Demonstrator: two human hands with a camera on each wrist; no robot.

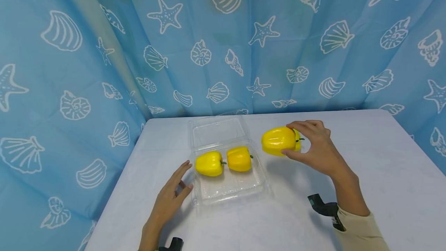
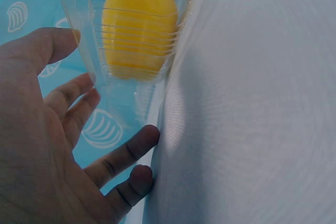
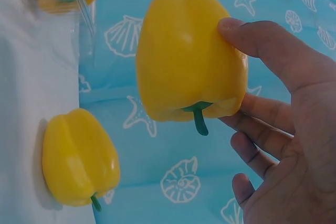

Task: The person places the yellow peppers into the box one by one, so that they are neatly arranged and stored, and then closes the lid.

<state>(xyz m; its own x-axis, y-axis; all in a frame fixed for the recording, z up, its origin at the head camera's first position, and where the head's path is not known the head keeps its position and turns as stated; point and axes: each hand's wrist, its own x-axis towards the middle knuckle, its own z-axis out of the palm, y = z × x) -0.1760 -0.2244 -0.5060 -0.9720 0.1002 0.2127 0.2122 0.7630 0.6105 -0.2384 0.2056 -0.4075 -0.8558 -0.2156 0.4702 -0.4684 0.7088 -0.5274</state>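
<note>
Inside the clear box (image 1: 228, 192), two yellow peppers (image 1: 208, 164); left fingers (image 2: 125, 156) wide alongside, right fingers (image 3: 270, 114) round another pepper (image 3: 186, 61).

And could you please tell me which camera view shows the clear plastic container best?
The head view, because it takes in the clear plastic container's base, opened lid and two yellow peppers inside. The left wrist view shows one end close up; the right wrist view, only a corner.

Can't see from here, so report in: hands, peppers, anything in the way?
Right hand gripping yellow pepper. Left hand beside open box, two peppers inside. Fourth pepper on table. Lid folded back, not blocking.
</note>
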